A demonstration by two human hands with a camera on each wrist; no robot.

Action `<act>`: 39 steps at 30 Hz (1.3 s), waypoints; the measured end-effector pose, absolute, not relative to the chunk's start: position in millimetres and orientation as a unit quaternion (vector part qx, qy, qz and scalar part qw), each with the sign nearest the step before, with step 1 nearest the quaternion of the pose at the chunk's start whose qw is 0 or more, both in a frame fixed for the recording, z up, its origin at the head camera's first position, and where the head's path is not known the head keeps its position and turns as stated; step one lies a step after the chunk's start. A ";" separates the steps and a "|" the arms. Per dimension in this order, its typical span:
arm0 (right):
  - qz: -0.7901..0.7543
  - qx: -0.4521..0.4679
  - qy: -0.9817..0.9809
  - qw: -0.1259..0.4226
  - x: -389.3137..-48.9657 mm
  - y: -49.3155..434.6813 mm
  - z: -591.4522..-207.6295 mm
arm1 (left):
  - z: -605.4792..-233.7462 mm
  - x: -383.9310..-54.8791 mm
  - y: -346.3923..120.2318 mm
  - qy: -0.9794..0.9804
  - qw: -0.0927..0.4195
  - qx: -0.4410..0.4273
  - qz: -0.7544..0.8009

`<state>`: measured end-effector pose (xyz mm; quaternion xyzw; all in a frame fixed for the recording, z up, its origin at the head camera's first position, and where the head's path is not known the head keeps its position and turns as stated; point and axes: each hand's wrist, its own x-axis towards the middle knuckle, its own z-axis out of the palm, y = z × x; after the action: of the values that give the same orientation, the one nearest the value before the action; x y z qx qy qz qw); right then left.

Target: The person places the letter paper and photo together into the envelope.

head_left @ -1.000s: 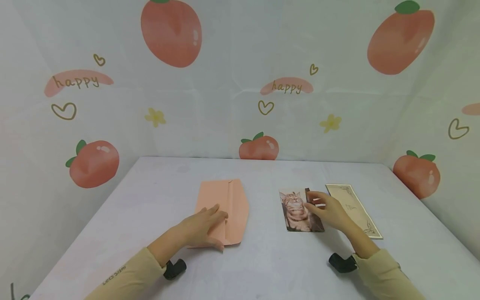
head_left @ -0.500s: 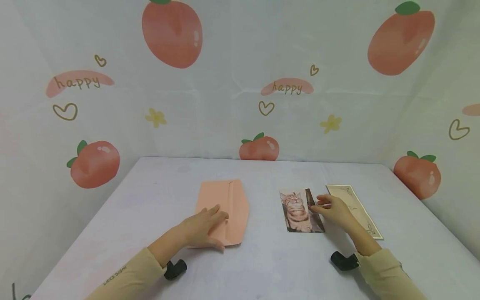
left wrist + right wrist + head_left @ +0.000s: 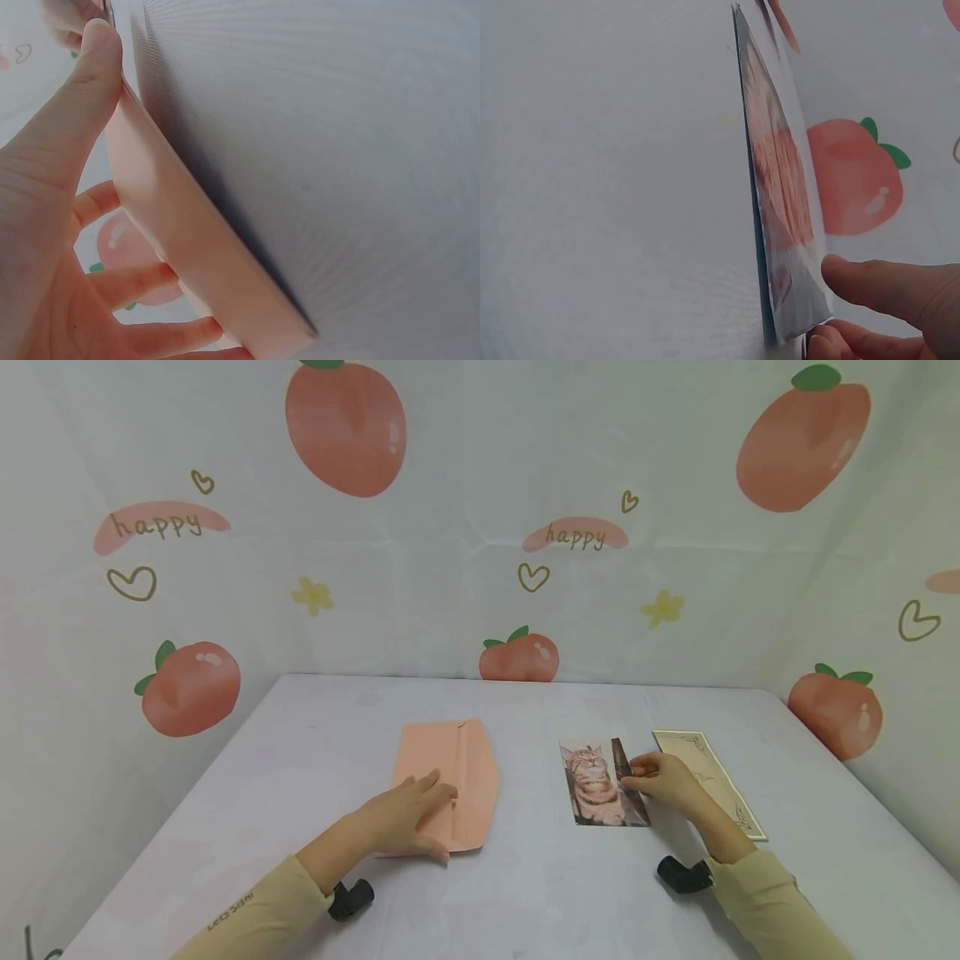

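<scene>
A pink envelope (image 3: 474, 777) was laid flat on the tabletop, left of the middle, with its pointed flap folded out toward the right. Its near left part was covered by the left hand (image 3: 405, 814); the fingers were spread and rested on the paper, and the thumb was placed at the near edge, as was also seen from the left wrist. Nothing was gripped by that hand.

To the right of the envelope, and apart from it, a cat photo (image 3: 594, 785) was set down face up. Its right edge was met by the bent fingers and thumb of the right hand (image 3: 671, 785); whether the photo was pinched there could not be told from either view. The two hands were held well apart from each other.

Just beyond the right hand, a cream card (image 3: 711, 772) with dark ornamental corners was partly hidden by it. Black devices were worn at both wrists, below beige sleeves (image 3: 776, 902). All the paper pieces were borne by a white tabletop (image 3: 525, 893), which was backed by a pale cloth (image 3: 420, 577) printed with peaches, hearts, yellow flowers and the word "happy".
</scene>
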<state>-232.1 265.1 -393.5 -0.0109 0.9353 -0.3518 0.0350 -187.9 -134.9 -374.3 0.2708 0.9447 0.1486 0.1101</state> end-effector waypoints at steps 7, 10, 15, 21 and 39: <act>-0.348 -0.021 0.937 0.037 -235.4 264.5 -394.1 | -375.1 -188.0 -134.7 0.946 0.112 0.267 0.146; -0.343 -0.017 0.938 0.036 -236.6 264.2 -394.7 | -375.2 -187.8 -134.8 0.947 0.115 0.263 0.145; -0.336 -0.010 0.941 0.042 -237.8 263.2 -394.1 | -375.1 -187.5 -135.1 0.946 0.116 0.264 0.145; -0.333 -0.004 0.942 0.048 -238.0 261.8 -393.2 | -374.1 -187.3 -134.8 0.944 0.114 0.272 0.146; -0.373 -0.024 0.926 0.055 -235.9 269.7 -391.7 | -373.6 -186.8 -135.5 0.943 0.108 0.275 0.151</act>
<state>-235.9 269.7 -391.7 -0.0237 0.9258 -0.3731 0.0549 -186.8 -135.5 -373.6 0.2754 0.9432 0.1513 0.1077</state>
